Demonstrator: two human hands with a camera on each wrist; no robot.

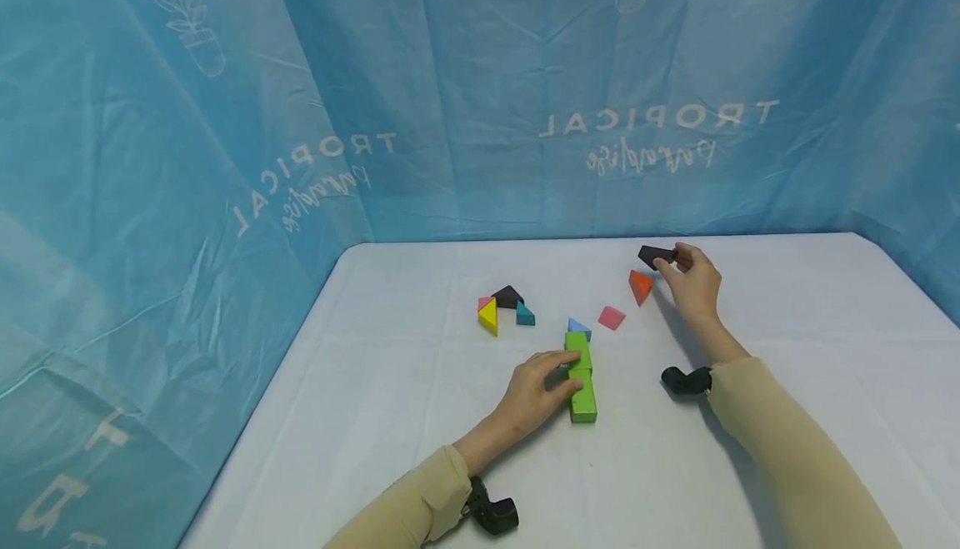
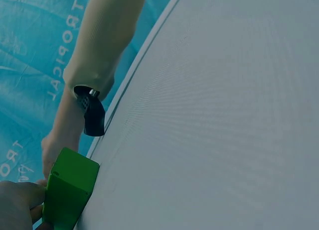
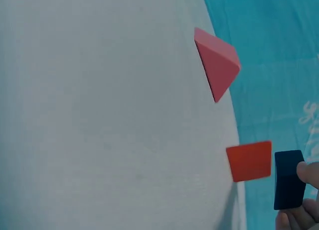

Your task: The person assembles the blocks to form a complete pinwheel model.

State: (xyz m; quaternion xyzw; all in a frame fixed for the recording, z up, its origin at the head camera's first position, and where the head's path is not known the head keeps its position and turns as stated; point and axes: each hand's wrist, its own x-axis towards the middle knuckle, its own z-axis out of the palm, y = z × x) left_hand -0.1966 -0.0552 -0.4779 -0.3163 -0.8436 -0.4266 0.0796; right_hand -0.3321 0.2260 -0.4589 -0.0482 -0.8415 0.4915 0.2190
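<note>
- Black block is at the far right of the tabletop, near its back edge and just beside the orange block; the right wrist view shows a narrow gap between the two.
- Whether its underside touches the cloth or hangs above it, I can't say for sure from these angles.
- Right hand has it clamped in a pinch, thumb to one side and fingers curled to the other, gripping one end so that the other end juts out free.
- That free end deserves the attention: any swing or twist could knock the orange block, so a small, straight move away from it looks safest before turning the wrist.
- Moderate pressure should do; squeezing hard so near one end might pivot the piece. For setting down, a flat face square to the cloth, then an even release, should keep it from rocking.
- Left hand has thumb and forefinger apart, touching the two green blocks: forefinger on the farther one, thumb on the nearer.
- A light steadying touch seems enough there; a sideways push could skew their line or disturb the blue block at the far end.
</note>
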